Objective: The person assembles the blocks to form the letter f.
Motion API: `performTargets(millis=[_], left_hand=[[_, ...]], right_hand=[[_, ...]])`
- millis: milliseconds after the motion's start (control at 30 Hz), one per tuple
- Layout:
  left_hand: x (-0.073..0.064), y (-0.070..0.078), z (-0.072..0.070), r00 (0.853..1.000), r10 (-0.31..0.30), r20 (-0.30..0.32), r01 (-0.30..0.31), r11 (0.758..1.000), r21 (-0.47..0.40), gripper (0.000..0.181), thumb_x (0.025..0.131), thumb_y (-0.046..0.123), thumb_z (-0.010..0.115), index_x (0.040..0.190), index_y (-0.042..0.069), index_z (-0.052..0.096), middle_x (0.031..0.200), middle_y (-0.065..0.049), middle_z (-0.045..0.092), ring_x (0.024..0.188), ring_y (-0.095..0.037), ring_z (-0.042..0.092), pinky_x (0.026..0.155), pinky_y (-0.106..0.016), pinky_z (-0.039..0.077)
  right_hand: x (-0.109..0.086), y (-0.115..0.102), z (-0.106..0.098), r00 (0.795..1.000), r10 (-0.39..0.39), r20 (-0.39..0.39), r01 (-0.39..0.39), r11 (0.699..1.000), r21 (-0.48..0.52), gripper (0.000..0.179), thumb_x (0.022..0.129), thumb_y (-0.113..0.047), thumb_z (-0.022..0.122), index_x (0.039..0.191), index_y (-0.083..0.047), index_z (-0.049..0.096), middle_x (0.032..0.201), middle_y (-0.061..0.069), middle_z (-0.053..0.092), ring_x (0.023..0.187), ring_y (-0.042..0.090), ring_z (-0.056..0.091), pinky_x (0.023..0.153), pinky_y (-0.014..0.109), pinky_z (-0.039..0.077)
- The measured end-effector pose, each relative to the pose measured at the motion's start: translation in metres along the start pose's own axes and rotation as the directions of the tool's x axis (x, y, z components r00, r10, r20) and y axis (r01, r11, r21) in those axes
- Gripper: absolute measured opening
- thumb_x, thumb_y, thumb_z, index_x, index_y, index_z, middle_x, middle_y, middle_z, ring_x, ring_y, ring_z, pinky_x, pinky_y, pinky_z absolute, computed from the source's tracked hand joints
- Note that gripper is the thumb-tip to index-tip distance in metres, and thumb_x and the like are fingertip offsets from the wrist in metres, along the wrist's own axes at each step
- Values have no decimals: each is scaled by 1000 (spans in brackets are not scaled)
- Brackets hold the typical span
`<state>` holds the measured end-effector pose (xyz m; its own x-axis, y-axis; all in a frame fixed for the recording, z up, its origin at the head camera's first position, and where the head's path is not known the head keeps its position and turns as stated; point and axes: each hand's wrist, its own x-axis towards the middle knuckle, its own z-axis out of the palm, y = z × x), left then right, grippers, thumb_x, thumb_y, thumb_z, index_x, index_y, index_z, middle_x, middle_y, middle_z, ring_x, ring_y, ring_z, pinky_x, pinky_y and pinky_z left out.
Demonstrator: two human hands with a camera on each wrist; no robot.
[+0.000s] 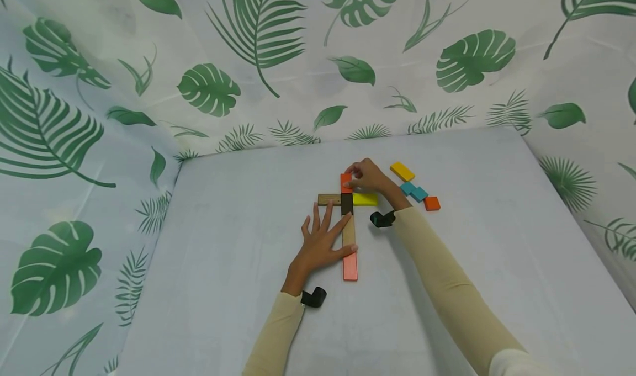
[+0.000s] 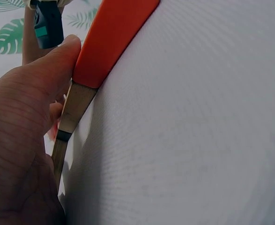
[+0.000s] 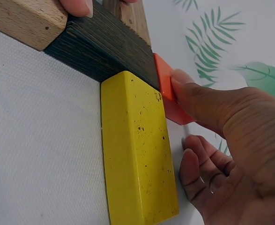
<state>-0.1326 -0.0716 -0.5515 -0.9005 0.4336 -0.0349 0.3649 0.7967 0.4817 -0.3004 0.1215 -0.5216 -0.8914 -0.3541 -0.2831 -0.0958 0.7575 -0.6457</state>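
Domino-like blocks lie in a cross on the table. At its centre is a dark block (image 1: 346, 199), with a yellow block (image 3: 146, 154) to the right and a brown wooden block (image 1: 324, 199) to the left. Below run a pale wooden block (image 1: 349, 233) and a pinkish-red block (image 1: 350, 269). My left hand (image 1: 318, 246) spreads over the lower left, its straight fingers touching the brown and pale blocks and its thumb near the pinkish one. At the top, my right hand (image 1: 370, 176) pinches an orange-red block (image 3: 167, 86) against the dark block's end; some fingertips are hidden behind it.
Right of the cross lie a yellow-orange block (image 1: 402, 171), two touching blue blocks (image 1: 419, 194) and an orange block (image 1: 432, 203). A white cloth covers the table (image 1: 238, 227). Leaf-patterned sheets (image 1: 298, 100) rise behind and at the sides.
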Motion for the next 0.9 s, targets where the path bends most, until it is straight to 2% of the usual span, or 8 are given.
performTargets(millis=[600,900], left_hand=[[0,2,-1,1000,-4,0,4,1000,2,80,88,65,55,155,37,24,166,-9,-7,149,-43,-16,111,-67,4],[0,3,-4,1000,-14,20,14,1000,-6,80,88,65,56,155,37,23,166,-8,-8,148,-42,-17,111,-67,3]], right_hand=[[0,2,0,1000,-9,4,9,1000,-10,44,90,-26,71,128,-5,60,125,21,45,113,34,48,104,46,42],[0,3,1,1000,-15,6,15,1000,5,46,90,-29,70,128,-5,59,126,22,45,115,35,48,104,47,42]])
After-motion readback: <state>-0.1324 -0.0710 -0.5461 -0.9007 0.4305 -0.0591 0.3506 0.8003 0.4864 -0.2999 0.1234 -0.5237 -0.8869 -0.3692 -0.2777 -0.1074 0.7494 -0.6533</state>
